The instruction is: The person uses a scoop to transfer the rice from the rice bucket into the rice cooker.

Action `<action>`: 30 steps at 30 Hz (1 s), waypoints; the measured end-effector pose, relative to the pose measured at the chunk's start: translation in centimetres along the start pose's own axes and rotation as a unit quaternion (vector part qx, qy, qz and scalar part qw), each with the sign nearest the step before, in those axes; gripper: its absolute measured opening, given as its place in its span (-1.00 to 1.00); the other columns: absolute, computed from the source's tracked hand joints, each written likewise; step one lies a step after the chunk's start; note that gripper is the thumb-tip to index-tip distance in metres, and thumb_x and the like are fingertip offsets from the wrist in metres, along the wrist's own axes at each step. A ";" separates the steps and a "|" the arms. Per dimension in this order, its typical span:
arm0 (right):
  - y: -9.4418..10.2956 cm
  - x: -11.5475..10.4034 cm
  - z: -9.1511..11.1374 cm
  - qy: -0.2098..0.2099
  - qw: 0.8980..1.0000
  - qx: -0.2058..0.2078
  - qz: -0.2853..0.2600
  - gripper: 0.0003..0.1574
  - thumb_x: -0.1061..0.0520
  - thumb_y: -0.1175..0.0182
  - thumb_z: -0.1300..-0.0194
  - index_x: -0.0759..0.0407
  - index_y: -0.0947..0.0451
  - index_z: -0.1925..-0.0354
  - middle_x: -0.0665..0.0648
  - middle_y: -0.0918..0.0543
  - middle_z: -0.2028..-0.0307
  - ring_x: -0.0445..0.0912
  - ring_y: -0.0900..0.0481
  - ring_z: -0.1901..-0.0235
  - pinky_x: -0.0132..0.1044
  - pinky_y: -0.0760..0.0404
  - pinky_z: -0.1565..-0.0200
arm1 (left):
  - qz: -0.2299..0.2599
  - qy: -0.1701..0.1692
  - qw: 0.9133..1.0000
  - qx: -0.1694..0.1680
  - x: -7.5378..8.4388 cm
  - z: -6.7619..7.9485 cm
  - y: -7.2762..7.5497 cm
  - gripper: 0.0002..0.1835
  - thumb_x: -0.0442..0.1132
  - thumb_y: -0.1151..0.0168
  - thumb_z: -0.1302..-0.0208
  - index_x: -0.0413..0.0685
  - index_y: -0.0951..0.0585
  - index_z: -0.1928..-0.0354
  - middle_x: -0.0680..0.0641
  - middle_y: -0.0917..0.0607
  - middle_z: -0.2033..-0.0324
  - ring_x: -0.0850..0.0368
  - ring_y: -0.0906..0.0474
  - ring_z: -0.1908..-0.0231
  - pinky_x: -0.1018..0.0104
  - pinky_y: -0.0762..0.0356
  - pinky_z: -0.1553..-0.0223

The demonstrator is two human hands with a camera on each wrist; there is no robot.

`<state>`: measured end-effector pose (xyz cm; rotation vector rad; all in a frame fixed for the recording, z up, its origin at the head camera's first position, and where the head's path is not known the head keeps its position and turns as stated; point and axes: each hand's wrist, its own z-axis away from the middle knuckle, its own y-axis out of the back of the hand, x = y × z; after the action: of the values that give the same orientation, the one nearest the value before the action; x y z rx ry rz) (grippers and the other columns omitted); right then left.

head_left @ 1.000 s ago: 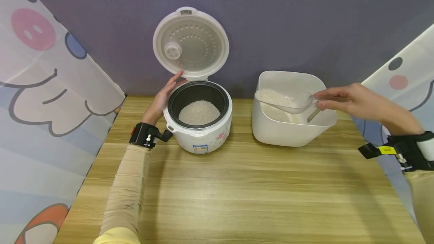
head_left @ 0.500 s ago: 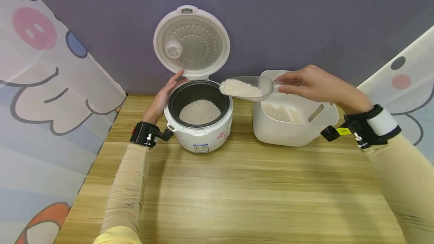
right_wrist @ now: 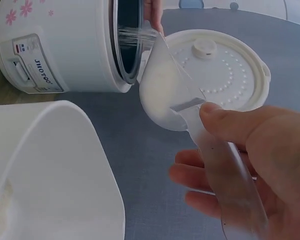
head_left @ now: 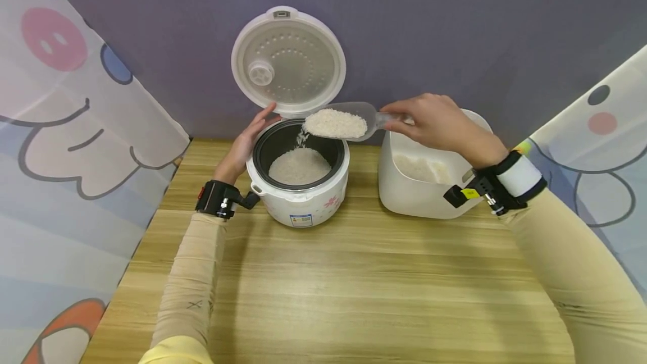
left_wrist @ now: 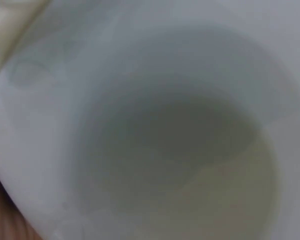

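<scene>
My right hand (head_left: pixel 429 122) grips the handle of a clear plastic scoop (right_wrist: pixel 162 95), which is loaded with white rice (head_left: pixel 336 123). The scoop's lip tips over the black inner pot (head_left: pixel 268 142) of a white rice cooker (head_left: pixel 323 206). Grains fall from the lip into the pot, where a mound of rice (head_left: pixel 299 166) lies. The cooker's lid (head_left: pixel 290 63) stands raised. My left hand (head_left: pixel 240 150) rests against the cooker's left side with its fingers extended toward the lid hinge. In the left wrist view the cooker's blurred white wall (left_wrist: pixel 30 150) fills most of the picture.
Right of the cooker stands a white rice bin (head_left: pixel 409 198) with rice at its bottom, partly covered by my right forearm. Both sit on a wooden table (head_left: pixel 354 285) against a grey-purple back panel (head_left: pixel 429 27). Cartoon-printed curtains (head_left: pixel 76 145) border the sides.
My right hand has carried the filled scoop left from the bin to the cooker and tilted it, so rice now pours into the pot. My left hand has stayed at the cooker.
</scene>
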<state>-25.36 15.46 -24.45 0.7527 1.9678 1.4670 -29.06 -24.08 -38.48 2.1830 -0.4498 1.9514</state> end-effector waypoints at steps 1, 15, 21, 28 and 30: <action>-0.1 -0.1 -0.1 0.001 1.000 0.002 0.005 -0.59 -0.01 -0.30 -0.46 0.15 -0.70 -0.15 0.16 -0.82 0.15 0.05 -0.76 0.28 0.04 -0.59 0.42 | 0.002 0.000 1.000 -0.001 0.0 0.0 0.0 -0.42 -0.09 0.43 -0.70 0.19 0.02 -0.67 -0.17 -0.06 -0.62 -0.07 0.00 -0.59 -0.04 0.01 -0.58; -2.1 -1.2 -0.7 0.076 0.990 0.085 0.082 -0.57 0.01 -0.37 -0.38 0.18 -0.69 -0.13 0.19 -0.80 0.13 0.08 -0.74 0.44 -0.02 -0.49 0.66 | 0.008 0.001 1.000 0.001 0.0 0.4 0.0 -0.42 -0.11 0.45 -0.70 0.19 0.05 -0.67 -0.22 -0.04 -0.62 -0.10 0.02 -0.60 -0.11 0.13 -0.59; -3.0 -1.7 -0.9 0.117 0.980 0.124 0.101 -0.58 0.07 -0.38 -0.37 0.22 -0.67 -0.12 0.23 -0.79 0.15 0.16 -0.77 0.31 0.08 -0.64 0.49 | 0.012 -0.001 1.000 0.000 -0.2 0.3 0.0 -0.42 -0.11 0.44 -0.70 0.17 0.02 -0.67 -0.20 -0.07 -0.61 -0.08 -0.01 -0.59 -0.13 0.12 -0.59; -3.8 -2.3 -1.0 0.166 0.958 0.170 0.160 -0.57 0.11 -0.36 -0.38 0.28 -0.65 -0.14 0.25 -0.78 0.13 0.17 -0.76 0.22 0.04 -0.71 0.29 | 0.010 -0.006 1.000 0.001 -0.3 0.3 -0.1 -0.42 -0.10 0.43 -0.69 0.17 0.01 -0.67 -0.21 -0.08 -0.61 -0.11 -0.03 -0.59 -0.14 0.11 -0.58; -4.1 -2.5 -0.9 0.180 0.949 0.184 0.180 -0.56 0.12 -0.34 -0.39 0.30 -0.63 -0.15 0.25 -0.77 0.12 0.17 -0.76 0.22 0.02 -0.70 0.28 | 0.012 -0.008 1.000 0.001 -0.3 0.3 -0.1 -0.42 -0.10 0.43 -0.69 0.17 0.00 -0.66 -0.21 -0.08 -0.60 -0.12 -0.04 -0.58 -0.15 0.10 -0.58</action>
<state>-24.71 12.06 -27.86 1.1167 2.5328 1.5436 -28.80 -24.06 -38.83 2.2047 -0.4799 1.9495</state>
